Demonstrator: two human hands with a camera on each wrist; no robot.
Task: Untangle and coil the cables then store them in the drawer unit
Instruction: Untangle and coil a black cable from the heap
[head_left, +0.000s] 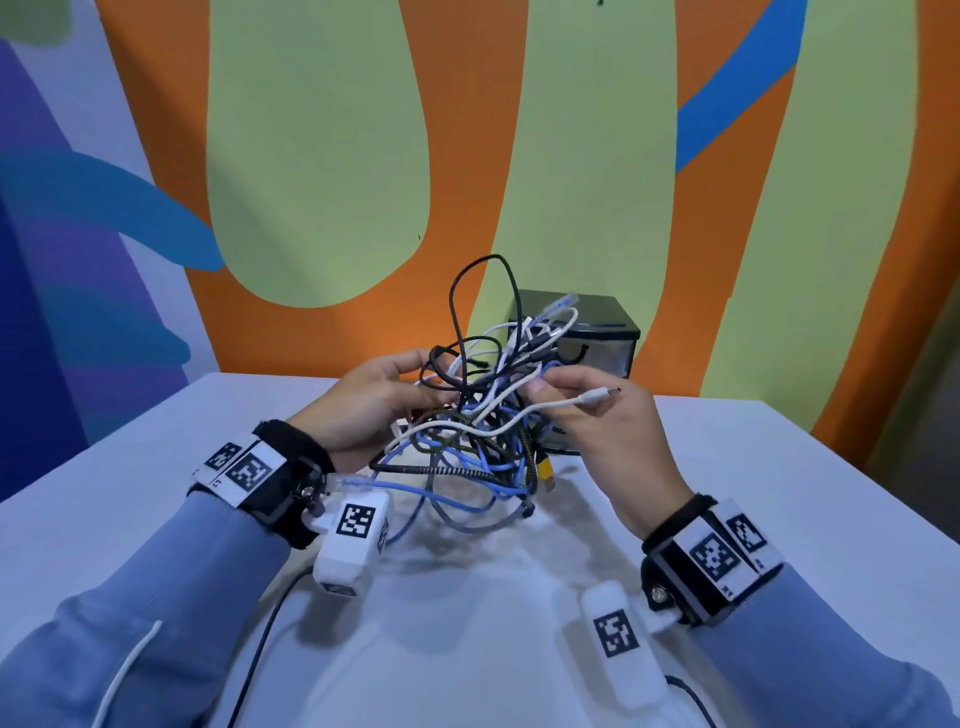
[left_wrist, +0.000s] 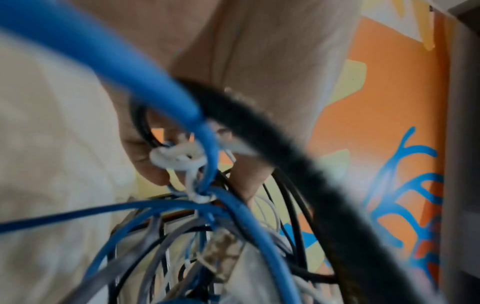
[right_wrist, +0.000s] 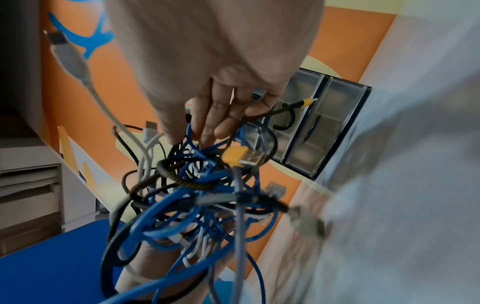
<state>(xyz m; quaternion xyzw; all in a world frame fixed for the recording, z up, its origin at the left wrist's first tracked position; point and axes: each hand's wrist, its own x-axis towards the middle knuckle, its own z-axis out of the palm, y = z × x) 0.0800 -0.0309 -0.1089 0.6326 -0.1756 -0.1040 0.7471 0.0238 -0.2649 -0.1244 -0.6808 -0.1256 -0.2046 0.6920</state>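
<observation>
- The table (head_left: 779, 493) lies under both hands.
- The drawer unit (head_left: 597, 332) stands just beyond the right hand (head_left: 608, 431).
- The tangle of cables (head_left: 467, 441) hangs between the hands, above the table.
- The left hand (head_left: 363, 405) grips the tangle with curled fingers.
- The right hand pinches a white cable (head_left: 561, 402) near its plug.

The cable tangle (head_left: 478, 410) fills the gap between both hands and hangs in front of the drawer unit (head_left: 597, 332), blocking its drawer fronts. Bare tabletop (head_left: 779, 493) lies open either side.
</observation>
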